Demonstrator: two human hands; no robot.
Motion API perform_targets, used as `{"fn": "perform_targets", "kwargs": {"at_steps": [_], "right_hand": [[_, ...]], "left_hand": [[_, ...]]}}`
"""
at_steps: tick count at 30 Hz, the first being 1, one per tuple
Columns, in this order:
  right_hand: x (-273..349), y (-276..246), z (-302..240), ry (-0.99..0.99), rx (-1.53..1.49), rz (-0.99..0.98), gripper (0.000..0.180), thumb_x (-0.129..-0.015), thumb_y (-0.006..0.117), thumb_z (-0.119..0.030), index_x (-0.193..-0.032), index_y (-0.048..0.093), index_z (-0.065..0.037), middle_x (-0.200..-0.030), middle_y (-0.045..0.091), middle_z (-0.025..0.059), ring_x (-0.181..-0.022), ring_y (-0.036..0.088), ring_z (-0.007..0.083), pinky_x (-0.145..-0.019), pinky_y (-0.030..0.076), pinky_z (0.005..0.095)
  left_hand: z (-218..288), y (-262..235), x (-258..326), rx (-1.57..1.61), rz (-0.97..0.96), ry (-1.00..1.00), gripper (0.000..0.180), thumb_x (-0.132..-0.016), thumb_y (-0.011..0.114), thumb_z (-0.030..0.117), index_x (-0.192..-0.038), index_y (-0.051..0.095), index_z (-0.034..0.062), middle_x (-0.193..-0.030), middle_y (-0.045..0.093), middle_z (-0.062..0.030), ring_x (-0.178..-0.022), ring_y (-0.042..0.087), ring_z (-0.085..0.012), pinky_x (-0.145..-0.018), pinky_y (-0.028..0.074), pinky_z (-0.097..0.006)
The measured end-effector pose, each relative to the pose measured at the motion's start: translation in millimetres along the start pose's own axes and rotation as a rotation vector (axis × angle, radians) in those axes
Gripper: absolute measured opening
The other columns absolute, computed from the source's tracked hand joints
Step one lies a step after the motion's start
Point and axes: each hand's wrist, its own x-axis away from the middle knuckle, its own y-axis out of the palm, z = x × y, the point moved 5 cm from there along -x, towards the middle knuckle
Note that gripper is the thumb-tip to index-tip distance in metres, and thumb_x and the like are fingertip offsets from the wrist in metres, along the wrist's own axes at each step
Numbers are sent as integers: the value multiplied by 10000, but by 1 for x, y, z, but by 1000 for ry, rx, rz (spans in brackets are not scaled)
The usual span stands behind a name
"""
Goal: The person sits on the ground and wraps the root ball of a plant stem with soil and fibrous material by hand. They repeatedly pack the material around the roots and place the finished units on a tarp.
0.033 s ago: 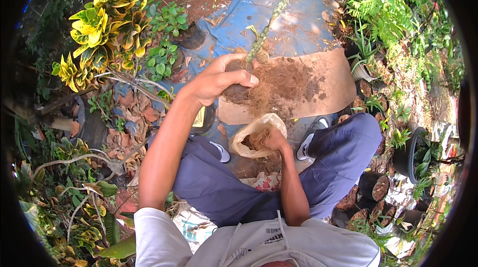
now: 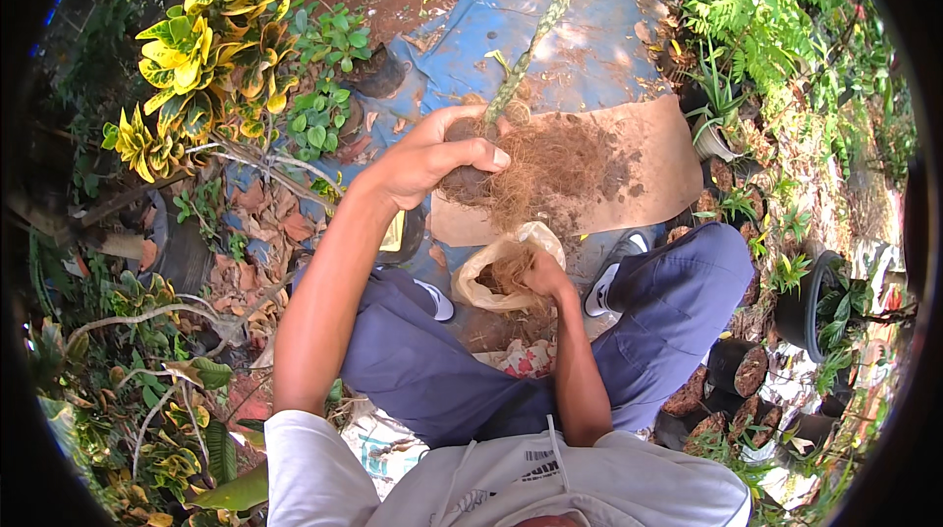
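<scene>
My left hand [image 2: 422, 164] is closed round the base of an upright plant cutting, whose mottled green stem [image 2: 535, 44] leans up and to the right with a small leaf on its side. Dark soil shows beneath these fingers, and loose brown coir fibre [image 2: 515, 195] hangs beside the thumb. Between my feet stands a cream bag [image 2: 471, 289], its mouth rolled open, with more coir fibre [image 2: 504, 274] inside. My right hand [image 2: 546, 277] reaches in at the bag's right rim, fingers bent against the fibre; the fingertips are partly hidden.
A brown sheet [image 2: 660, 149] strewn with soil and fibre lies on a blue tarp [image 2: 481, 11] ahead. Yellow-green leafy shrubs [image 2: 187, 55] crowd the left. Several black pots [image 2: 737, 366] and green plants line the right.
</scene>
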Motion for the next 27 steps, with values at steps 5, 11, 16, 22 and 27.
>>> {"fn": "perform_targets", "kwargs": {"at_steps": [5,11,16,22,27], "right_hand": [[6,-27,-34,4,56,213,549,-752,700,-141,-1271,562,-29,-1248,603,220,-1170,570,383,-997,437,410],[3,-22,-55,-52,415,234,656,-781,732,-221,-1367,471,-83,-1259,566,225,-1171,555,373,-1018,419,417],[-7,1,-32,33,104,92,680,-788,768,-243,-1353,449,-40,-1125,621,211,-1066,597,396,-962,457,422],[-7,33,11,276,275,-86,653,-752,777,-197,-1290,489,36,-1219,612,270,-1139,592,400,-961,480,419],[-6,38,9,192,376,-186,425,-788,719,-233,-1132,658,8,-1133,662,254,-1089,632,372,-951,490,413]], "left_hand": [[1,0,1,55,25,41,477,-824,675,133,-1238,524,-49,-1003,696,-116,-967,663,-167,-917,491,-308],[8,-1,-6,42,69,54,355,-814,698,159,-1125,618,7,-956,691,-49,-927,645,-126,-897,471,-273],[7,1,-7,8,120,44,340,-808,715,169,-1102,635,21,-935,670,-20,-903,628,-103,-887,457,-259],[5,1,-14,-41,107,39,342,-801,728,173,-1096,631,30,-948,668,-21,-921,621,-103,-923,437,-259],[6,3,-13,40,107,24,417,-806,683,94,-1193,564,-4,-1036,676,-91,-965,652,-163,-884,514,-323]]}}
